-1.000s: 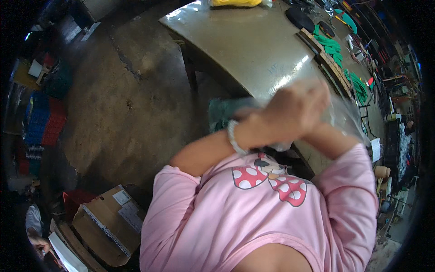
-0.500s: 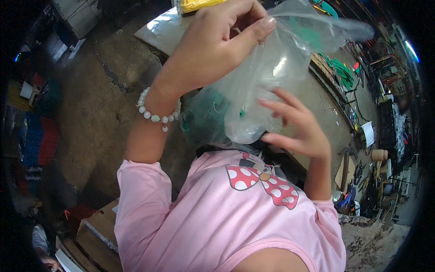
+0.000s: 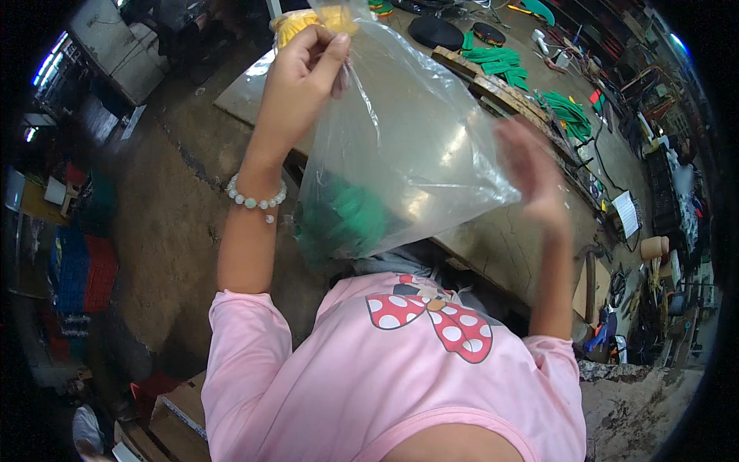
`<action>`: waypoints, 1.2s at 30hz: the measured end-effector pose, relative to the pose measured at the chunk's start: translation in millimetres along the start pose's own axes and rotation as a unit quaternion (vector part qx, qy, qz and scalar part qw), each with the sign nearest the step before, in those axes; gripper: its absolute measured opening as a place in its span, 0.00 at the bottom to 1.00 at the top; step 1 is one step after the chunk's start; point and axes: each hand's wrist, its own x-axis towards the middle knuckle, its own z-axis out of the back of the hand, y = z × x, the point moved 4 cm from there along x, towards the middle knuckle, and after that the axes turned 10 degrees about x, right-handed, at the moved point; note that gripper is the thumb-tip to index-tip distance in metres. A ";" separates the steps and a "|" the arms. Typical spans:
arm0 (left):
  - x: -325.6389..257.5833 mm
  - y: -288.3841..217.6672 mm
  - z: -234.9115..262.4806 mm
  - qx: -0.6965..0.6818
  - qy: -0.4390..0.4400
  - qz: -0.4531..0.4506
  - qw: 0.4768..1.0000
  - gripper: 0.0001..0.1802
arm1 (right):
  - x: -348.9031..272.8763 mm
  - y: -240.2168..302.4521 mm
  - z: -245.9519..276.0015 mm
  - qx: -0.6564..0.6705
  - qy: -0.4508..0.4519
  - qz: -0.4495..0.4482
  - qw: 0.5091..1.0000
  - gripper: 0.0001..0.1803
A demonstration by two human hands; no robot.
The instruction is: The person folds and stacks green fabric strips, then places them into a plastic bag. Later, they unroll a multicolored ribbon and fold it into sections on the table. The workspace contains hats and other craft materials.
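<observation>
Concrete floor: grey, stained; fills left part of view.
Crates: blue + red, stacked at far left on floor.
Cardboard box: lower left, beside pink sleeve.
Bracelet: pale beads, on left wrist.
Left hand: raised high, upper centre-left. Thumb + forefinger pinch top edge of bag; other fingers curled shut behind. Bag hangs from this grip.
Plastic bag: clear, thin, creased; held up in air in front of chest, between both hands, above bench edge. Mouth at top, gathered at left-hand pinch.
Green parts: dark green pile inside bag, settled in lower left corner of bag, approx. above shirt collar.
Yellow item: on bench top, just behind left hand; kind unclear.
Shirt: pink, red dotted bow print on chest; bottom centre.
Right hand: motion-blurred, just right of bag. Fingers look open + extended; contact w/ bag cannot be told.
Workbench: worn grey top, runs behind bag to right.
Green strips: loose heaps on bench, upper right, well apart from bag.
</observation>
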 end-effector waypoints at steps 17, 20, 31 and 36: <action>-153.1 112.4 4.2 0.162 0.234 0.092 0.954 0.35 | 91.9 -98.8 -153.4 -0.338 0.114 0.221 0.908 0.19; -194.1 132.5 -4.9 0.170 0.211 0.178 0.946 0.28 | 86.0 -96.4 -166.2 -0.171 0.087 0.226 0.955 0.12; -140.2 109.0 11.1 0.360 0.225 0.260 0.867 0.18 | 103.3 -143.5 -141.5 0.449 -0.017 -0.326 0.832 0.23; -56.1 42.0 64.5 0.401 0.237 0.186 0.865 0.08 | 103.6 -30.3 -56.7 -0.197 0.121 -0.381 0.895 0.24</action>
